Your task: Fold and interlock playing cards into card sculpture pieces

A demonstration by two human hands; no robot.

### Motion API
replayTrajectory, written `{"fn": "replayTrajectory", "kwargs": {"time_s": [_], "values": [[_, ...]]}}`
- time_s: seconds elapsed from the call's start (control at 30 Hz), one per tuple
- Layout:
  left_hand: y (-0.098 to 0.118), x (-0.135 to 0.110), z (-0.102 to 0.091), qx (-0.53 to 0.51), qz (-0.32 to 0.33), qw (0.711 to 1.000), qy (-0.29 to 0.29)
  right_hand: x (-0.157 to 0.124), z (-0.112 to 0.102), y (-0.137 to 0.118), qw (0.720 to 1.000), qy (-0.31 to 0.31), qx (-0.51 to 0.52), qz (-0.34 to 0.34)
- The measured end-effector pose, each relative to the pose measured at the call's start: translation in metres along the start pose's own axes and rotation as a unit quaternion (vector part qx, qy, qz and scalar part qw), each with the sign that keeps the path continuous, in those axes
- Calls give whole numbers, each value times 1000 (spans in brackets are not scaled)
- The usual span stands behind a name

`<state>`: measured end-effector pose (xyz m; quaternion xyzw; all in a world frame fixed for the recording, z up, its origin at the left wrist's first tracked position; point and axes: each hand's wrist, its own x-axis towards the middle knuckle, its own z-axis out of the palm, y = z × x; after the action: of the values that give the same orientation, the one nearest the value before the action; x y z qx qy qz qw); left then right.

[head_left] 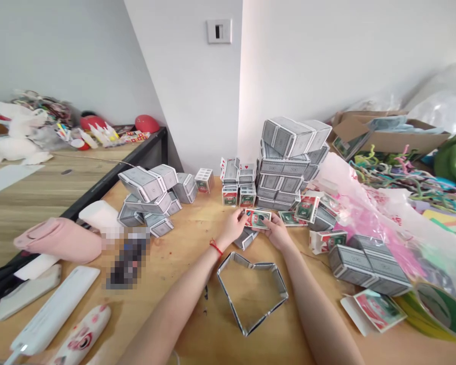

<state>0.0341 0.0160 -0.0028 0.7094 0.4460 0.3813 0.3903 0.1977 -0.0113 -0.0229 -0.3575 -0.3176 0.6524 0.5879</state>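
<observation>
Both my hands hold a green-and-red playing card box (257,219) a little above the table, one at each end. My left hand (233,226), with a red string bracelet at the wrist, pinches its left end. On its right end are the fingers of my right hand (278,231). Just beneath the box lies a grey patterned card block (245,239), partly covered. Between my forearms stands a heart-shaped ring (280,280) of grey-backed cards. Behind my hands, several small card boxes (230,195) stand next to a tall stack of grey card blocks (279,167).
Grey card blocks (144,183) are piled at the left, near a pink pouch-like item (59,239) and a white power strip (57,309). At the right are more blocks (368,263), an opened card box (380,309), a tape roll (437,309) and plastic bags (387,213).
</observation>
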Motion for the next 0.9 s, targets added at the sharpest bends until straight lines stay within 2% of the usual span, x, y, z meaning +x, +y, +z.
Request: {"fn": "replayTrajectory", "kwargs": {"time_s": [0.23, 0.43, 0.7, 0.83, 0.9], "values": [[-12, -6, 4, 127, -9, 991, 36, -2, 3, -2, 1000, -10, -4, 2], [-13, -6, 5, 114, 3, 991, 68, 1, 1, -3, 1000, -5, -17, 7], [-11, -8, 10, 184, 0, 978, 94, 0, 2, -5, 1000, -5, -15, 6], [-8, -7, 6, 144, -32, 982, 114, -3, 3, -5, 1000, -22, -8, -9], [-6, -6, 3, 116, -53, 986, 104, -3, 4, -5, 999, -33, -1, -15]]}}
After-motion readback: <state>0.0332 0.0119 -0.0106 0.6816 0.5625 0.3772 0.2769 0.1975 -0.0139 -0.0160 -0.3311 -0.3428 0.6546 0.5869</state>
